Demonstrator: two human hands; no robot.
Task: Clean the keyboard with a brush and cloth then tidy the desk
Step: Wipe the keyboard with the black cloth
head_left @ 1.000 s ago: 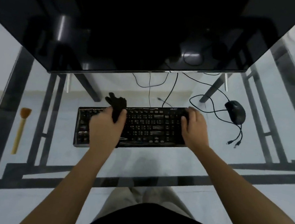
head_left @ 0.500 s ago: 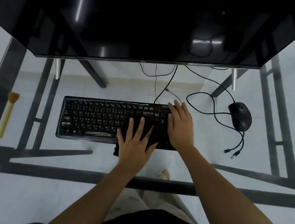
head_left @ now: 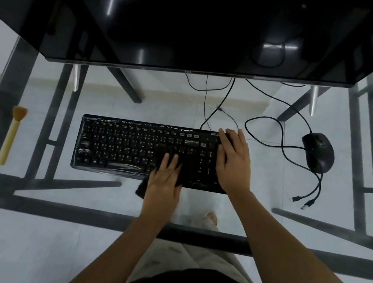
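A black keyboard (head_left: pixel 131 148) lies on the glass desk (head_left: pixel 25 226) in front of me. My left hand (head_left: pixel 165 181) presses a black cloth (head_left: pixel 141 189) flat on the keyboard's lower middle, fingers straight; most of the cloth is hidden under the palm. My right hand (head_left: pixel 234 162) rests flat on the keyboard's right end over the number pad. A brush (head_left: pixel 11 133) with a pale wooden handle and orange bristles lies on the desk far to the left, apart from both hands.
A large dark monitor (head_left: pixel 197 23) overhangs the back of the desk. A black mouse (head_left: pixel 318 151) sits right of the keyboard, with looping cables (head_left: pixel 283 145) and loose plug ends (head_left: pixel 301 202) beside it. Dark frame bars show through the glass.
My left hand has carried the cloth from the keyboard's left part to its lower middle and flattened out on it. My right hand stays on the right end.
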